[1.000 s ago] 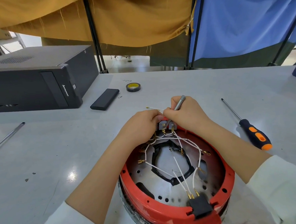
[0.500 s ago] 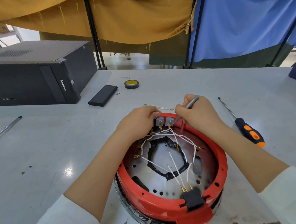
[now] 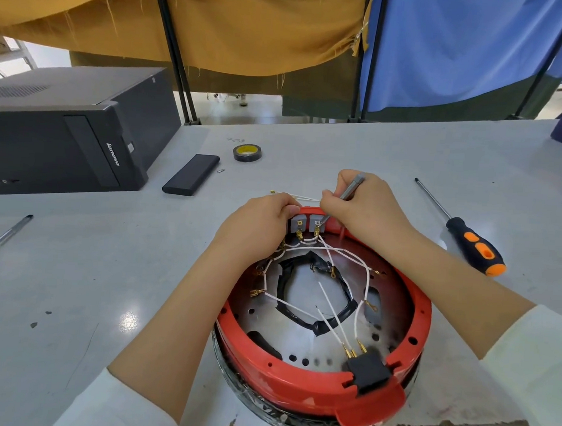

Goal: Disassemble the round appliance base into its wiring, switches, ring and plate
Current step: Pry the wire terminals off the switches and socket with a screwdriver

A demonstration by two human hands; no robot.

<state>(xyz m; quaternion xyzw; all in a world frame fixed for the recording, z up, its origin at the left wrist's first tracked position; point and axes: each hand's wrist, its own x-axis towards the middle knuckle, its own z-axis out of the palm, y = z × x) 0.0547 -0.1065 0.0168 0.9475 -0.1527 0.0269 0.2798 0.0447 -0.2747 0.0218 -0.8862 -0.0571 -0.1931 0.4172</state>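
Right hand (image 3: 367,211) pinches a thin grey tool (image 3: 345,196), tip down at the right one of two grey switches (image 3: 306,225) on the far rim of the red ring (image 3: 296,386); left hand (image 3: 259,224) curls round the left switch. Ring sits on the perforated plate (image 3: 267,323) at the table's (image 3: 358,145) near edge, white wires (image 3: 336,254) looping inside. Screwdriver (image 3: 467,242) lies right of the base, tape roll (image 3: 247,152) and PC case (image 3: 66,126) further back.

Worktop (image 3: 357,151): grey, scuffed.
Left edge: computer case (image 3: 66,126), metal rod (image 3: 3,239).
Far middle: tape roll (image 3: 247,152), black slab (image 3: 191,178).
Right: screwdriver (image 3: 467,240).
Near edge: appliance base (image 3: 296,389).
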